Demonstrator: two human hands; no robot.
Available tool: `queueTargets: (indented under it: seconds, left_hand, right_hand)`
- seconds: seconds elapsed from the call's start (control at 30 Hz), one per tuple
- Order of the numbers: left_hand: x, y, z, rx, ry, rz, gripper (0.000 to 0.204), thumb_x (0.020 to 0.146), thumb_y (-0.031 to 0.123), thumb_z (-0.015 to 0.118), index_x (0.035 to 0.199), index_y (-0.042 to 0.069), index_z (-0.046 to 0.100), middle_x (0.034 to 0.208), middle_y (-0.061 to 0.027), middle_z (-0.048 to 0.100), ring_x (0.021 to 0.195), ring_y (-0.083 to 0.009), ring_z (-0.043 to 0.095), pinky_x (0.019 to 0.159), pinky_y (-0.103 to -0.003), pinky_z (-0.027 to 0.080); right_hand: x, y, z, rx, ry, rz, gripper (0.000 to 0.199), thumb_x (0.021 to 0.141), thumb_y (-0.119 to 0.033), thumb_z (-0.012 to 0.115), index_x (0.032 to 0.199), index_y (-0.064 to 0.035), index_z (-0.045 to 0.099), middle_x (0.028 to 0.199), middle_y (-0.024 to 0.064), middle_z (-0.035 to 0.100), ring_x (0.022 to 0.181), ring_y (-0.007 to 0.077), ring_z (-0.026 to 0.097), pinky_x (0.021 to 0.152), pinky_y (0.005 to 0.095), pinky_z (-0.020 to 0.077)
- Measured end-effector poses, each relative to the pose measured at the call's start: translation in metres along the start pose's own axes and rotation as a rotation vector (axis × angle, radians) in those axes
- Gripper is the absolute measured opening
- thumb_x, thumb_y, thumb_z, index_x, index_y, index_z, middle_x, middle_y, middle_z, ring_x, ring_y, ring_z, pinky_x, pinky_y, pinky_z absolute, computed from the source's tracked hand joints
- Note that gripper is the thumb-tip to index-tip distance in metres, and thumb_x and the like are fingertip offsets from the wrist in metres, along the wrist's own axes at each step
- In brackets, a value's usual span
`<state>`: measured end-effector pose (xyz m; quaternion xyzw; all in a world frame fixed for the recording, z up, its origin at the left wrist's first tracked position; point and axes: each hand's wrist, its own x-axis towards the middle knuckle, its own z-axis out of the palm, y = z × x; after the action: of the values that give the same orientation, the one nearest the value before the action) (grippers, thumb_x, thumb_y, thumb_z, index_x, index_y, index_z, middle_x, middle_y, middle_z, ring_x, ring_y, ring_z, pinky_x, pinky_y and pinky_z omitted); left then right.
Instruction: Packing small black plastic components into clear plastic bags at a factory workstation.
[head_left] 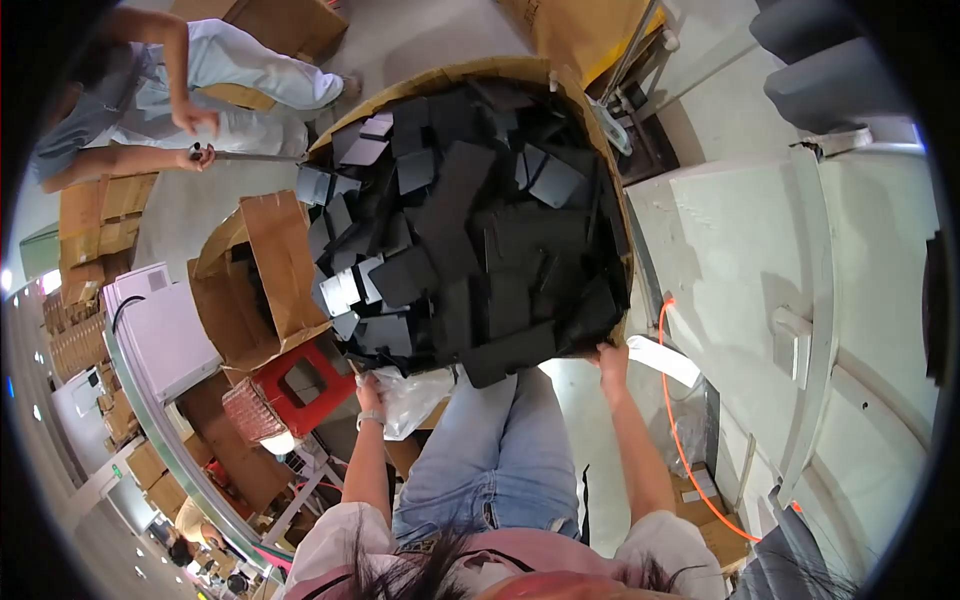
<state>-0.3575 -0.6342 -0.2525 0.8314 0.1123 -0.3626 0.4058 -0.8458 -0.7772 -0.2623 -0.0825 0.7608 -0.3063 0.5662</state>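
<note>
A large cardboard box [618, 215] stands before me, heaped with flat black and grey pieces [455, 215] like covers or panels. A few silvery and pinkish plates [340, 291] lie among them at the left. My right hand [611, 368] grips the near right part of the box's rim, fingers bent over the edge. At the near left corner, my left hand [369, 393] is closed on the rim, its fingers partly hidden. Beside it, a clear plastic bag [413, 402] hangs between the box and my legs.
An open carton [278, 268] and a red stool [306, 387] stand at left. At far left, a co-worker [120, 110] holds a metal handle [250, 156] reaching the box. A white cabinet-like surface [730, 250] borders the right, with an orange cable [672, 400] beside it.
</note>
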Motion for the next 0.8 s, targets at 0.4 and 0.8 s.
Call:
queueTargets:
  seconds: [0.4,0.8]
  left_hand:
    - [0.017,0.096,0.069,0.188,-0.072,0.205,0.006,0.063,0.006,0.059,0.062,0.002,0.054,0.055,-0.0015,0.049,0.048,-0.0133,0.043,0.043,-0.030,0.032]
    - [0.066,0.130,0.074,0.238,0.000,0.359,0.021,0.064,0.006,0.060,0.081,-0.007,0.057,0.074,-0.0128,0.059,0.062,-0.0208,0.056,0.054,-0.034,0.044]
  right_hand:
    - [0.047,-0.097,0.055,-0.058,-0.208,-0.051,0.024,0.073,0.003,0.041,0.095,0.0034,0.049,0.085,0.0126,0.057,0.072,0.0256,0.061,0.056,0.0413,0.0555]
    - [0.036,-0.125,0.102,-0.194,-0.341,-0.088,0.029,0.073,0.005,0.037,0.102,0.0046,0.044,0.089,0.0193,0.058,0.073,0.0341,0.064,0.061,0.0409,0.0561]
